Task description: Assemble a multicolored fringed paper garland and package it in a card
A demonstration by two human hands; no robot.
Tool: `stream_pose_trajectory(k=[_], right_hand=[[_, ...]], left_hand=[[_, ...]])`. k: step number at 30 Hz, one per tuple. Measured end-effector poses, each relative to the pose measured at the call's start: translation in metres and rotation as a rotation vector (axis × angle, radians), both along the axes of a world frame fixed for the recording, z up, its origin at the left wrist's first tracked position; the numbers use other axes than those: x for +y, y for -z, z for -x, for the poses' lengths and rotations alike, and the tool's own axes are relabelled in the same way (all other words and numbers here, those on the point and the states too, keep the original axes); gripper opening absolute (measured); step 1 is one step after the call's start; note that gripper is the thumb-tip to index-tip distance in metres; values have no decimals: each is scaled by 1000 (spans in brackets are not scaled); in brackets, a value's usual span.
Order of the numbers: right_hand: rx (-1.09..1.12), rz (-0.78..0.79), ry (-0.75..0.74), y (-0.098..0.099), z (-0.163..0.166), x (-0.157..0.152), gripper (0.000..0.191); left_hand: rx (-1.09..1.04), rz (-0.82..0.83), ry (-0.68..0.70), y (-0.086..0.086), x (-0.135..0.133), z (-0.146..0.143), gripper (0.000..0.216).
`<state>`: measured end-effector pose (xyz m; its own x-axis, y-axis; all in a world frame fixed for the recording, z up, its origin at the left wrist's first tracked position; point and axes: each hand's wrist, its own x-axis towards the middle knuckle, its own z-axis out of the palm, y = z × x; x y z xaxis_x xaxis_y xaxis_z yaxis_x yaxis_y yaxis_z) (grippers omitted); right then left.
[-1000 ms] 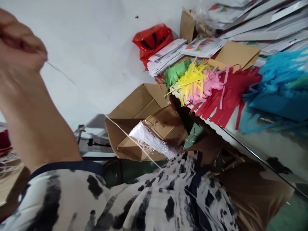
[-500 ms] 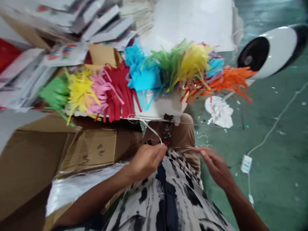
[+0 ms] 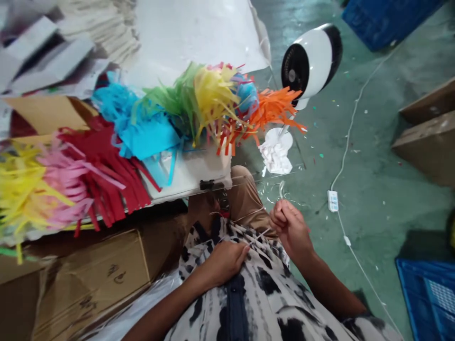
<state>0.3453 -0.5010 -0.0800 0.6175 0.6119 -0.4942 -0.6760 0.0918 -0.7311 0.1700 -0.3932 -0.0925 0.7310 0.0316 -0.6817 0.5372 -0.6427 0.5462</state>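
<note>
Nearest the camera was the person's black-and-white patterned shirt [image 3: 270, 286]. In front of it, the left hand [image 3: 227, 264] had its fingers closed, with a length of white string [image 3: 256, 238] coming out beside the thumb and slanting up towards the right. The right hand [image 3: 290, 226] was curled into a fist near it, at about the end of that slant; whether its fingers gripped the string could not be told. The hands were apart, with shirt and a brown trouser leg [image 3: 247, 199] showing beyond the gap.

To the left, a cardboard box [image 3: 103, 270] sat below the worktop [image 3: 195, 168], leaving little room past the left forearm. The worktop's near edge ran just beyond the left hand and ended at a corner above the trouser leg, a black clip [image 3: 206, 184] close to that corner. Red fringe [image 3: 110, 175] and pink fringe [image 3: 67, 182] hung over this edge; orange fringe [image 3: 280, 106] stuck out past the right-hand end.

Right of the right hand lay open green floor [image 3: 316, 156], crossed by a cord with a white power strip [image 3: 333, 201]. Crumpled white paper [image 3: 275, 158] lay just beyond the fist. Farther off stood a black-and-white fan [image 3: 313, 61], a cardboard carton [image 3: 426, 147] at the right and a blue crate [image 3: 391, 19] at the top.
</note>
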Motion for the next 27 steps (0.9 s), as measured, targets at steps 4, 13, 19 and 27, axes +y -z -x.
stream_pose_trajectory(k=[4, 13, 19, 27], right_hand=[[-138, 89, 27, 9, 1, -18, 35], [-691, 151, -260, -3, 4, -19, 33], [-756, 105, -457, -6, -6, -18, 32], [-350, -155, -500, -16, -24, 5, 37]], left_hand=[[-101, 85, -31, 5, 19, -5, 38], [-465, 378, -479, -40, 57, -74, 45], [-517, 631, -922, -42, 44, -99, 30], [-753, 416, -831, -53, 51, -104, 15]])
